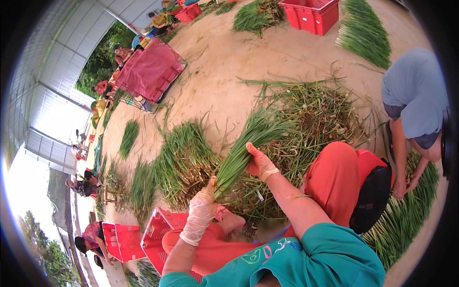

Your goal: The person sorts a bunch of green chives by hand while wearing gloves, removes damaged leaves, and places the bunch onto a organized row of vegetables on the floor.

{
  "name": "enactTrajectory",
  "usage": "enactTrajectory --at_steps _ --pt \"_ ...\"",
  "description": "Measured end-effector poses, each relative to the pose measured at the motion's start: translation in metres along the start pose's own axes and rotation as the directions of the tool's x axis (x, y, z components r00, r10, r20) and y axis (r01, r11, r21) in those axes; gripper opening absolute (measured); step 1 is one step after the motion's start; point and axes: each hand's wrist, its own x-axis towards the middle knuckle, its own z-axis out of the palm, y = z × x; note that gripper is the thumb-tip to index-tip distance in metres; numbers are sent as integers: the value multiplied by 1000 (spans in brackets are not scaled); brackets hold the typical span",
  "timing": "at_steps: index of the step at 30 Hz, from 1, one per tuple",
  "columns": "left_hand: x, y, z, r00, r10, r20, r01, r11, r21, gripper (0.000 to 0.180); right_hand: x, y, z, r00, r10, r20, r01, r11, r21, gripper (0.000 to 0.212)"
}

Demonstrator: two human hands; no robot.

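A bunch of long green chives (245, 149) slants up and to the right in front of me, its leaf ends over a loose pile. My left hand (202, 203), in a thin translucent glove, is closed around its lower stem end. Beside the middle of the bunch is my right hand (261, 163), gloved too, with its thumb stretched up and apart. Its fingertips are partly hidden behind the leaves. Below and beyond my hands lies a messy heap of loose leaves and yellowed trimmings (318, 112). Left of the bunch, more untrimmed chives (184, 158) are piled on the floor.
A red crate (160, 229) stands by my left leg. At right, a bent-over person in blue (415, 91) handles chives laid in rows (406, 215). A red cloth-covered cage (150, 71), another red crate (311, 15) and several seated people are farther off.
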Motion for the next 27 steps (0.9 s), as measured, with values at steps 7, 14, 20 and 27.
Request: enactTrajectory --at_steps 7,14,20,27 --pt "2 7 -1 905 -81 418 283 849 -446 95 6 -20 25 983 -181 25 178 916 -361 58" --pt "64 0 -45 990 -86 -109 41 931 -362 61 5 -19 59 954 -268 134 284 668 -687 39" --pt "114 16 -32 971 -225 -80 102 695 -711 60 14 -14 66 937 -199 287 349 495 -795 53" --pt "132 11 87 987 -123 99 48 -366 -929 30 28 -2 -40 980 -81 180 197 388 -900 78"
